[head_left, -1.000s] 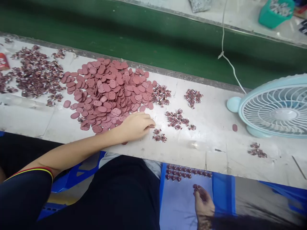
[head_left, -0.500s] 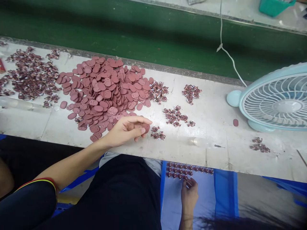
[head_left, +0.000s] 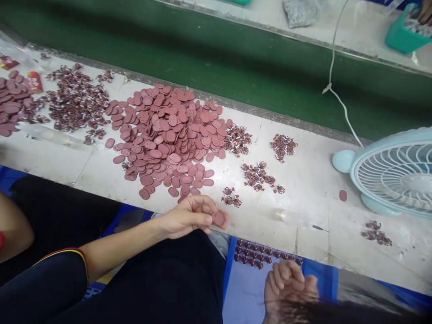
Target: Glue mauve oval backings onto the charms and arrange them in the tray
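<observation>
Oval reddish-brown pieces (head_left: 168,130) lie in a large heap on the white table. My left hand (head_left: 191,216), at the table's front edge, pinches an oval piece (head_left: 219,218) between thumb and fingers. Below the edge, a blue tray (head_left: 245,288) bears rows of small dark brown figures (head_left: 253,254). My right hand (head_left: 290,281) is over the tray's right side, palm up with its fingers curled; whether anything small is in it is hidden. Small piles of brown figures (head_left: 257,176) lie right of the heap.
A light blue fan (head_left: 401,173) stands at the right, its white cable (head_left: 344,108) running up. A clear tube (head_left: 286,216) lies near the front edge. Further brown figures (head_left: 77,99) and a red packet (head_left: 34,82) are at the left. Another person's arm (head_left: 13,222) shows at lower left.
My left hand has moved from beside the heap to the table's front edge, and an oval piece now sticks out of its fingers. My right hand has left the rows, moved right and turned palm up.
</observation>
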Demonstrator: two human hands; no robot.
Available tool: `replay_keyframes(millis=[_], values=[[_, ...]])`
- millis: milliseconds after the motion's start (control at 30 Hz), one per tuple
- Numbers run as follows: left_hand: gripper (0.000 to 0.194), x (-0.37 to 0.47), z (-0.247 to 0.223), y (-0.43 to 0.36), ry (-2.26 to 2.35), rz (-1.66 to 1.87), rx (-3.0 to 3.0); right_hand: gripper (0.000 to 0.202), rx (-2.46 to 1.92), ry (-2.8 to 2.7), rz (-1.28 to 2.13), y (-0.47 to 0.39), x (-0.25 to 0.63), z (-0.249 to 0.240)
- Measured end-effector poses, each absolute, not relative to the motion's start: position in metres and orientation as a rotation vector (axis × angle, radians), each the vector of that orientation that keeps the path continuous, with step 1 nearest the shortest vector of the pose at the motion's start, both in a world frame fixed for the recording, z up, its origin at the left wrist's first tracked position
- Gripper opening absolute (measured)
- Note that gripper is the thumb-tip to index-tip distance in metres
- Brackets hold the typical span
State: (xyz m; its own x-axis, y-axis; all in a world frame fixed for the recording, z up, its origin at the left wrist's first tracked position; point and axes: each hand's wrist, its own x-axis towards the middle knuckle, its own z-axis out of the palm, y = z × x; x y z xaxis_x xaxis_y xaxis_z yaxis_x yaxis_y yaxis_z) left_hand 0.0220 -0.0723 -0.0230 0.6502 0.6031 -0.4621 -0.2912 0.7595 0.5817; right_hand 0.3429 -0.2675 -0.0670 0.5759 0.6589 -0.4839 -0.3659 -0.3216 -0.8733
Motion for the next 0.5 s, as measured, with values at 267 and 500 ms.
replay_keyframes(millis=[267,500], values=[[0.054,0.053,-0.038,-0.106,0.59,0.492,0.322,0.061,-0.468,-0.379,1.84,-0.109,0.385,-0.061],[0.052,0.056,-0.047,-0.112,0.63,0.564,0.278,0.05,-1.154,-0.324,1.344,-0.167,0.32,-0.031]])
